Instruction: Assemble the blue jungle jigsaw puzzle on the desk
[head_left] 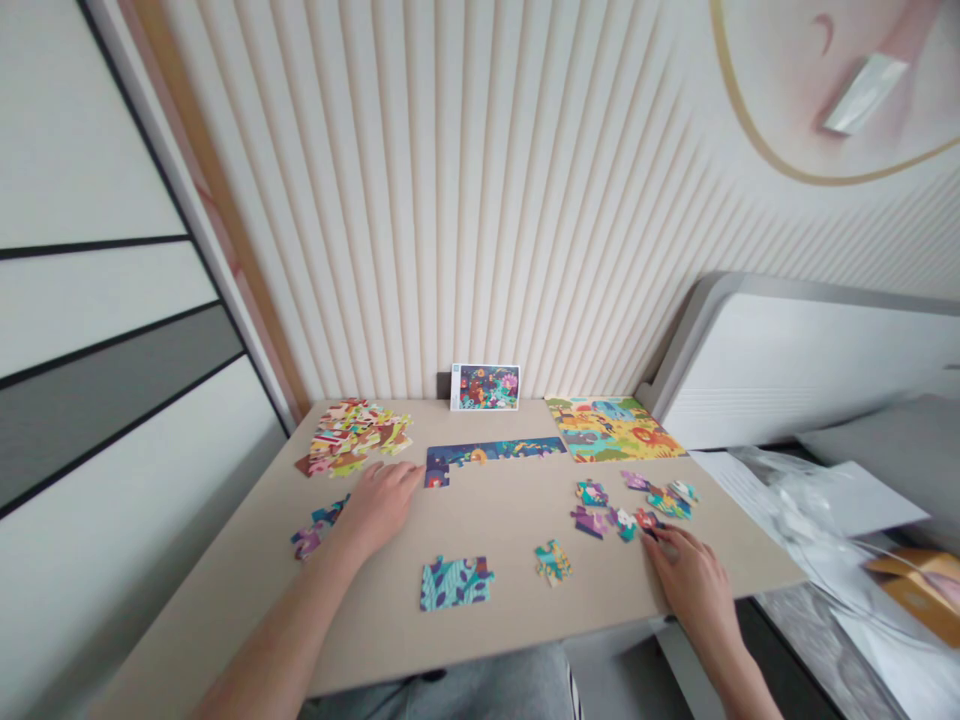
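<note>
My left hand [379, 505] lies flat on the beige table [495, 620], fingers stretched out, its fingertips close to the left end of a joined blue puzzle strip [491, 455]. My right hand [690, 575] rests at the table's right edge, its fingertips touching a red loose piece [646, 520] in a cluster of loose pieces [634, 503]. A joined leafy teal section [455, 582] and a small single piece [553, 561] lie between my hands. A few purple pieces [319, 528] sit beside my left wrist.
A pile of unsorted pieces [352, 437] lies at the back left. A finished yellow animal puzzle [611, 428] sits at the back right. A reference picture card [485, 387] leans on the ribbed wall. Papers and plastic wrap [795, 500] lie right of the table.
</note>
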